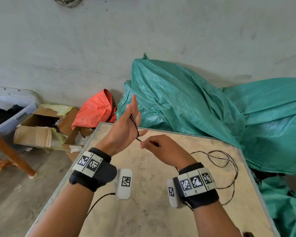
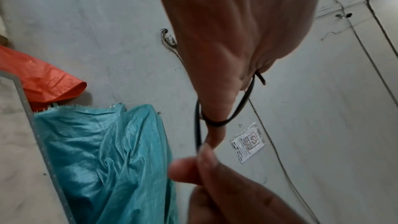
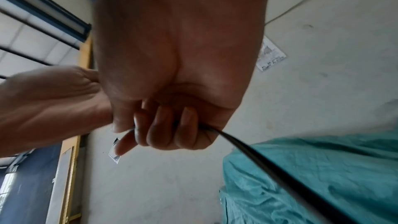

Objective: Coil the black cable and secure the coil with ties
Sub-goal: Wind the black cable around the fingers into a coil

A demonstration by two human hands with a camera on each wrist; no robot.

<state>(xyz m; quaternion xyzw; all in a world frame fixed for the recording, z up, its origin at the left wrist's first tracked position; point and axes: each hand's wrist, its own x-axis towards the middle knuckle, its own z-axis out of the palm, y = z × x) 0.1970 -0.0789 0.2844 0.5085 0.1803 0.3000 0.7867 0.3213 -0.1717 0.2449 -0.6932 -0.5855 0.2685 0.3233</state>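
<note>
My left hand (image 1: pixel 126 127) is raised over the far edge of the table (image 1: pixel 152 211), fingers straight and spread. The thin black cable (image 1: pixel 135 124) has its end wedged between two fingers, crosses the palm and loops round the thumb (image 2: pixel 215 108). In the left wrist view the cable (image 2: pixel 243 101) curves under the thumb and runs down into my right hand (image 2: pixel 206 163). That right hand (image 1: pixel 154 146) sits just right of the left thumb and pinches the cable with curled fingers (image 3: pixel 168 125). From it the cable (image 3: pixel 258 156) trails to loose loops (image 1: pixel 219 159) on the table's right side.
Green tarpaulin (image 1: pixel 186 100) is heaped behind and right of the table. An orange bag (image 1: pixel 94 112), open cardboard boxes (image 1: pixel 41 127) and a plastic bin (image 1: pixel 7 106) lie on the floor to the left, beside a wooden leg (image 1: pixel 12 154).
</note>
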